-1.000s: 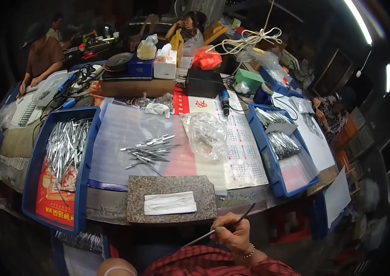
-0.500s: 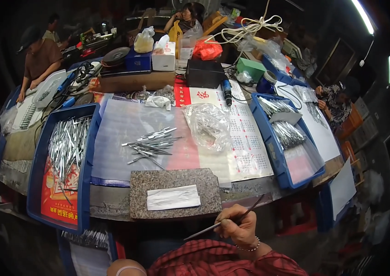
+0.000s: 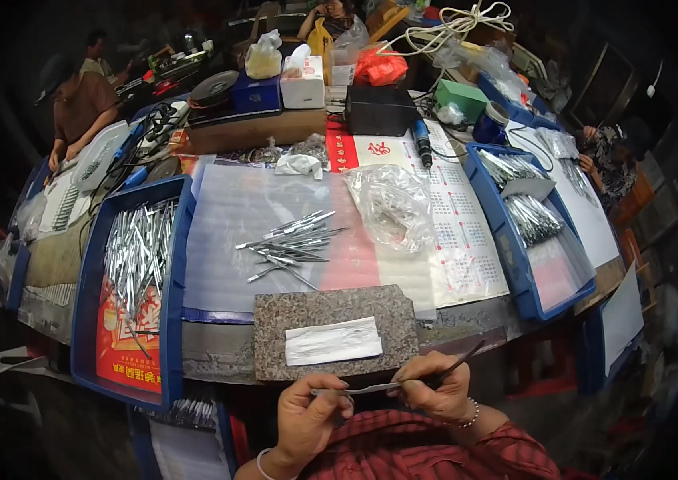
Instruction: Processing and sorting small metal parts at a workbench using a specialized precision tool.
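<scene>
A slender metal rod [image 3: 374, 389], silvery in the middle with a darker right end, is held level in front of my lap, just off the near table edge. My left hand [image 3: 312, 414] pinches its left end between thumb and fingers. My right hand [image 3: 433, 389] grips it farther right, and the dark end sticks out past the fingers. Just beyond lies a speckled stone slab [image 3: 275, 352] with a folded white paper [image 3: 333, 342] on it. Behind the slab, a loose pile of thin metal pieces [image 3: 291, 248] rests on a translucent sheet [image 3: 219, 208].
A blue tray [image 3: 179, 304] of metal pieces stands at left, another blue tray [image 3: 551, 308] with bundled pieces at right. A clear plastic bag [image 3: 391, 208] lies mid-table. Boxes and a dark power tool [image 3: 421, 144] sit at the back. Other people sit around.
My left hand has come up and taken the rod's left end. The rod is now held level between both hands. The view has shifted, so the table sits farther right.
</scene>
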